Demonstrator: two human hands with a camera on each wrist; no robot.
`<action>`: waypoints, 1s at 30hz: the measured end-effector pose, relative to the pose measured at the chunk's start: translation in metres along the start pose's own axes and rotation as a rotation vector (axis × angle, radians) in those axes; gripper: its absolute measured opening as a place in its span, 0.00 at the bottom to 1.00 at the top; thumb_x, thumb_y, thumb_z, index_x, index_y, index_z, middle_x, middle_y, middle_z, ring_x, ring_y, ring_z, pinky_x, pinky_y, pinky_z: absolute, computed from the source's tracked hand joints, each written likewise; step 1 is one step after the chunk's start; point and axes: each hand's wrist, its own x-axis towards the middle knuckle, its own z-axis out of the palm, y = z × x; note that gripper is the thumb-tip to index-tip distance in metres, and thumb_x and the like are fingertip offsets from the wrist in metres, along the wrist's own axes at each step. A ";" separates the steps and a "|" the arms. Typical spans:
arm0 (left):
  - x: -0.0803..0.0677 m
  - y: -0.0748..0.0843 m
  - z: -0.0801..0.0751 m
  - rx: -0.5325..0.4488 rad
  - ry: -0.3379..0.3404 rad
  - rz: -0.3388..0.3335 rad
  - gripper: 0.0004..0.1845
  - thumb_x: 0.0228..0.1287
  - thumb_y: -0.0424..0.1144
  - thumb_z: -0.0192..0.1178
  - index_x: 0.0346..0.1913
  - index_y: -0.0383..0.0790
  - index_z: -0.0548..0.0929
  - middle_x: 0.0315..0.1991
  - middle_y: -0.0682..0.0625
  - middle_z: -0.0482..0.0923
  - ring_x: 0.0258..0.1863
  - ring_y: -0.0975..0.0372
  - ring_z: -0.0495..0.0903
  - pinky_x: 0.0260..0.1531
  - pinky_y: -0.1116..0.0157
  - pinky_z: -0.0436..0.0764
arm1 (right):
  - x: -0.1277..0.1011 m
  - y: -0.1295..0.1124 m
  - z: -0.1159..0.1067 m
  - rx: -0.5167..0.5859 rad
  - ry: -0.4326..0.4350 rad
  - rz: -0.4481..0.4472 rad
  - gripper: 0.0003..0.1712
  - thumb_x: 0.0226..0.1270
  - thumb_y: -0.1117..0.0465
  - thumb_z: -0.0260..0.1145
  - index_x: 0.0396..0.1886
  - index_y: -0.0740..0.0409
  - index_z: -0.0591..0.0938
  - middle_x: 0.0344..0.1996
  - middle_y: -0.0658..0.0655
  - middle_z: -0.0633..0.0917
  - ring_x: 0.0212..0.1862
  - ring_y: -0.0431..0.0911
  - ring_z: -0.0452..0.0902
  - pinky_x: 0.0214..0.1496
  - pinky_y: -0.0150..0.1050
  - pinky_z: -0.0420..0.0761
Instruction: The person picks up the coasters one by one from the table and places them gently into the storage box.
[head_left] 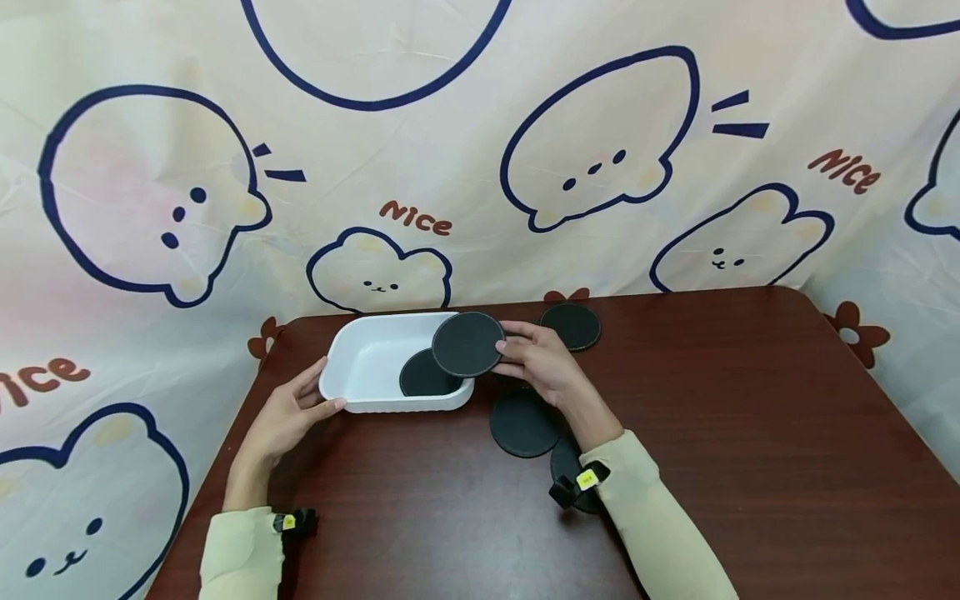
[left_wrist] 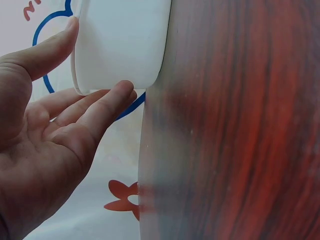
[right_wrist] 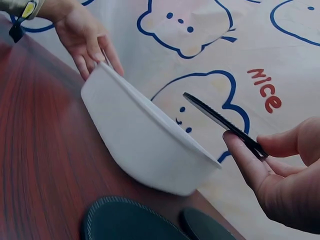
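A white oblong tray (head_left: 367,354) with rounded corners stands near the table's back edge. My left hand (head_left: 285,421) grips its left end, thumb at the near corner and fingers at the end wall. One round black coaster (head_left: 423,377) lies inside the tray. Between thumb and fingers my right hand (head_left: 547,367) pinches a second black coaster (head_left: 467,344) by its right edge. That coaster overlaps the tray's right end in the head view; in the right wrist view it appears edge-on and tilted, above the tray's rim (right_wrist: 165,122).
Black coasters lie on the brown table (head_left: 750,433) right of the tray: one at the back (head_left: 572,325), one nearer (head_left: 523,425), and a coaster (head_left: 566,467) partly hidden under my right wrist. A printed cloth (head_left: 480,167) hangs behind the table.
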 end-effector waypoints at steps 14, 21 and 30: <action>-0.004 -0.004 -0.002 -0.012 0.002 0.010 0.51 0.73 0.46 0.71 0.88 0.42 0.50 0.85 0.33 0.56 0.77 0.38 0.70 0.59 0.69 0.84 | 0.012 0.014 0.043 0.059 0.013 0.019 0.32 0.81 0.71 0.61 0.81 0.63 0.69 0.69 0.71 0.79 0.59 0.51 0.86 0.63 0.49 0.87; -0.004 -0.004 -0.001 -0.015 0.000 0.009 0.51 0.73 0.45 0.71 0.88 0.42 0.51 0.84 0.33 0.56 0.77 0.38 0.71 0.58 0.71 0.84 | 0.018 0.021 0.052 0.024 0.061 -0.018 0.29 0.79 0.71 0.64 0.77 0.63 0.74 0.62 0.69 0.82 0.51 0.46 0.87 0.52 0.42 0.92; 0.000 -0.002 -0.001 -0.012 0.005 0.009 0.51 0.73 0.46 0.71 0.88 0.43 0.51 0.84 0.34 0.57 0.77 0.38 0.70 0.62 0.61 0.82 | 0.020 0.021 0.055 -0.076 0.117 -0.073 0.27 0.79 0.70 0.66 0.75 0.61 0.78 0.62 0.70 0.84 0.52 0.49 0.89 0.50 0.42 0.92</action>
